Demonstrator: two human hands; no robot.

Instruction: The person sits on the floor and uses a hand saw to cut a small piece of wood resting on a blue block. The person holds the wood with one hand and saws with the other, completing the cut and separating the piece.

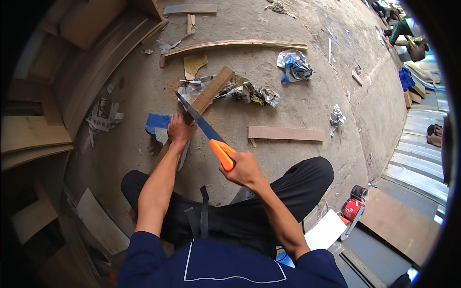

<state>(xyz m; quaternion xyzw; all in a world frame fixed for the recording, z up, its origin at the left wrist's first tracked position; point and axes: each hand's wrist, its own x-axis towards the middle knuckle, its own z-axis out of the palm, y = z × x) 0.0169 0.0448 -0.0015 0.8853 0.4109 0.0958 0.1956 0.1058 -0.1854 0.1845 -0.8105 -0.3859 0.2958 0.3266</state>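
Note:
A hand saw with an orange handle (222,152) and a dark blade (204,126) is in my right hand (245,169), its fingers wrapped round the grip. The blade slants up and left, lying across a brown wooden bar (212,90). My left hand (179,130) presses on the near part of that bar, just left of the blade; its fingertips are partly hidden. Beneath the bar's far part lies crumpled newspaper (247,91). Beside my left hand sits a blue and white block (157,123). Whether the teeth have cut into the wood is too small to tell.
A flat wooden strip (286,133) lies ahead on the right, a longer bowed strip (235,44) farther off. Crumpled paper (294,66) is scattered on the concrete floor. Wooden cabinets (36,129) stand along the left. At lower right are tape rolls (353,207) and boards (398,223).

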